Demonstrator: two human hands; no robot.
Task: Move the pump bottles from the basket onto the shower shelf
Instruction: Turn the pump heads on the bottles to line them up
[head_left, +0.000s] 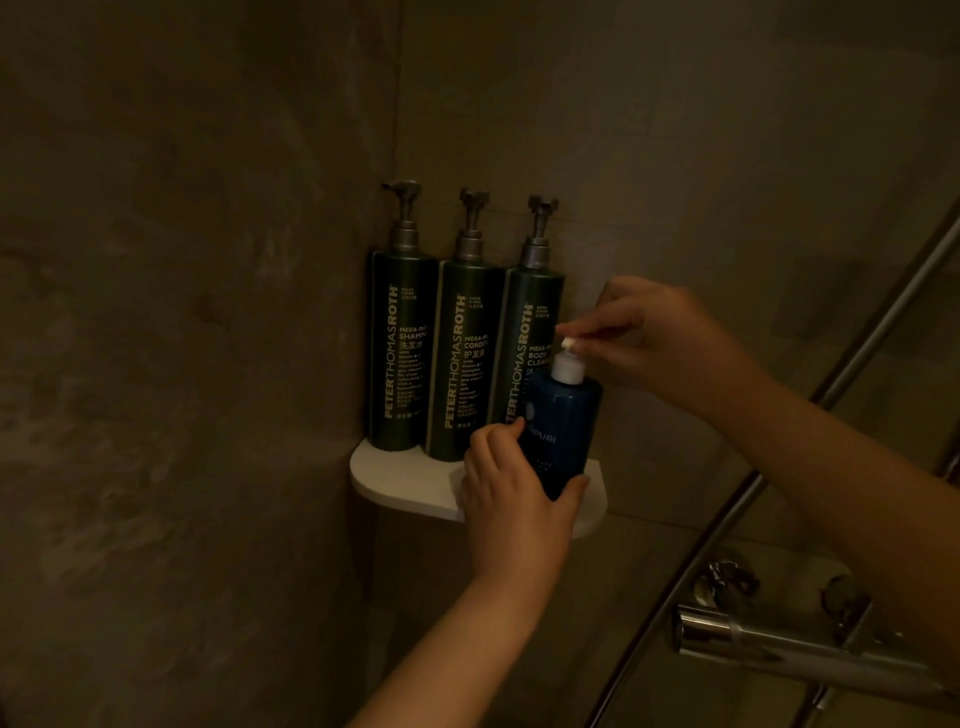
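While seating the blue pump bottle (563, 415) at the front right of the shower shelf (395, 480), gripping its lower body with the left hand (511, 499), fingers and thumb curled round it, and pinching the white pump head (568, 344) between the fingertips of the right hand (660, 348). Not confirming full base contact by sight, with the left hand covering the bottom edge; judging it by feel instead. Lowering squarely, holding the bottle upright and inside the curved front edge of the shelf. Watching the clearance to the three green bottles (467, 364) standing upright in a row at the back, especially the right-hand one just behind; avoiding pushing or tipping them. Turning the pump head gently, if aligning the spout, without pressing down, thereby avoiding dispensing product. Releasing the pump head first, then the body, only after feeling the base sitting flat. Not seeing the basket anywhere in this view. Staying clear of the chrome mixer valve (753, 639) at lower right, well apart from the shelf.
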